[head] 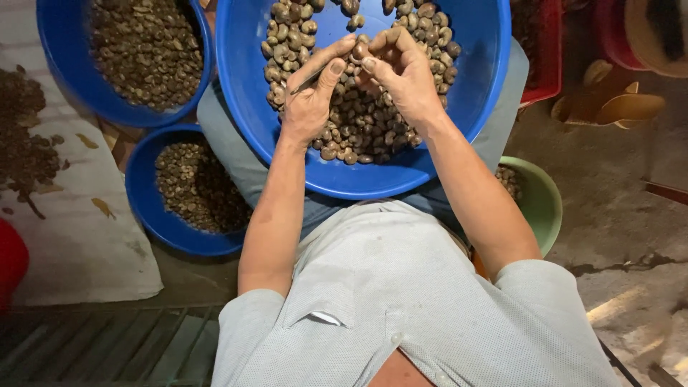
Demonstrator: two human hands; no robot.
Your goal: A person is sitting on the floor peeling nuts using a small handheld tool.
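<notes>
The fingers [342, 59] of both hands pinch one small brown nut [356, 51] over the large round blue plastic basin [487, 43]. The left hand [309, 100] also grips a thin metal pick [307, 79]. Best to keep the nut steady and low, so scraps fall inside the basin.

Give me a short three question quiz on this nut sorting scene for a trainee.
1. True or false: both hands are over the large blue basin of nuts.
2. Which hand holds the thin metal tool? A) left hand B) right hand
3. What colour is the bowl by the right elbow?

Key: 1 true; 2 A; 3 green.
</notes>
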